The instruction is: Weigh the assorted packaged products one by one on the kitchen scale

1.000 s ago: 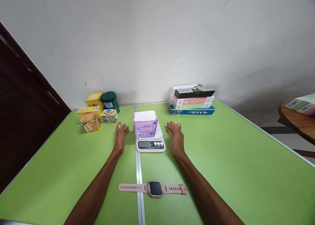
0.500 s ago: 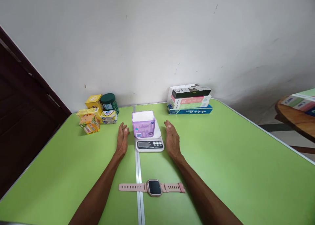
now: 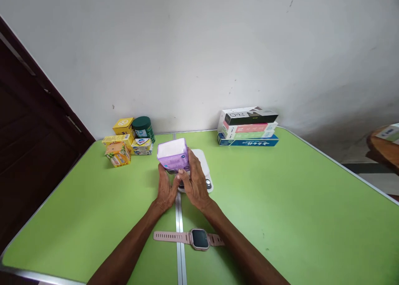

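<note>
Both my hands are around a purple-and-white soft pack (image 3: 173, 154), which looks like tissues or pads and is tilted. My left hand (image 3: 166, 188) is closed on its lower left side, and my right hand (image 3: 196, 184) grips its right side, both thumbs at the near face. Just right of the pack and partly behind my right hand is a white digital kitchen scale (image 3: 202, 160). Its display is mostly hidden by my hands. A pink-strapped smartwatch (image 3: 200, 239) lies nearer me, its right strap end covered by my right forearm.
Yellow and orange boxes (image 3: 118, 154) stand at the back left with a dark green jar (image 3: 144, 128). A stack of flat boxes (image 3: 248, 129) sits at the back right against the wall. The green table (image 3: 280, 201) has a metal seam down its middle. A wooden stool (image 3: 378, 145) is at right.
My hands have come in from either side and closed on the purple pack. The pack has shifted left and tilted, uncovering more of the scale's plate. The view has turned slightly left.
</note>
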A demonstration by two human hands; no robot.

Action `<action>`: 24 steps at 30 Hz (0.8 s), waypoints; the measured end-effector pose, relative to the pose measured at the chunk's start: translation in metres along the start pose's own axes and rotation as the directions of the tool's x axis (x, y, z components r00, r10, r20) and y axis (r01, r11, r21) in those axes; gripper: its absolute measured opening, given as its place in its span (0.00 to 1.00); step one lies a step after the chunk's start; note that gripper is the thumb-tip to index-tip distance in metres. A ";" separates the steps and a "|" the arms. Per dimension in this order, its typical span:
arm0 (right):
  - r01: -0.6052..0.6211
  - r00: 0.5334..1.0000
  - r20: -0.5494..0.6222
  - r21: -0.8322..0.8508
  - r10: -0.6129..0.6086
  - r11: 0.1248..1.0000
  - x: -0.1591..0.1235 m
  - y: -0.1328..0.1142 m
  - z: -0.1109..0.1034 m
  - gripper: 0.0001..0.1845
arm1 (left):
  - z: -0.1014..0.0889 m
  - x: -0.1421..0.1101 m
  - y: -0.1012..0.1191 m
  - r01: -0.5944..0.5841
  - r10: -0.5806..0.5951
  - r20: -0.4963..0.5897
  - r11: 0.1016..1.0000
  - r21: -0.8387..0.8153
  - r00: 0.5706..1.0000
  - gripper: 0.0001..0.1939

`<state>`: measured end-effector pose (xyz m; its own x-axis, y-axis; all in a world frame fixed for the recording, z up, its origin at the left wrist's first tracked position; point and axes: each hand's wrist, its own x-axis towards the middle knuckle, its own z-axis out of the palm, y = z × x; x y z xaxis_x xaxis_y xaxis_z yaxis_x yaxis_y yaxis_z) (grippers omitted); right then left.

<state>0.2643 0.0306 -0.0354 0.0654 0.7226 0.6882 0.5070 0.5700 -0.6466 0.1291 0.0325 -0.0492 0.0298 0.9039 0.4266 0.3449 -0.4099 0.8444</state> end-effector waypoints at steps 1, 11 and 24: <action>0.013 1.000 0.026 0.015 -0.014 1.000 0.002 -0.005 0.009 0.38 | -0.008 0.001 -0.004 0.016 -0.016 -0.049 1.000 0.014 0.999 0.44; 0.063 0.916 0.393 0.065 -0.083 0.996 0.013 -0.021 0.135 0.48 | -0.107 0.024 -0.061 0.247 -0.194 -0.369 0.964 0.101 0.909 0.42; 0.138 0.893 0.449 -0.333 0.027 0.933 0.026 -0.020 0.140 0.47 | -0.117 0.042 -0.094 0.312 -0.168 -0.392 0.887 0.340 0.905 0.36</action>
<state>0.1352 0.0927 -0.0512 -0.3134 0.8366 0.4493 0.7678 0.5016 -0.3985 -0.0122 0.0946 -0.0726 -0.3986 0.8386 0.3713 0.6346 -0.0401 0.7718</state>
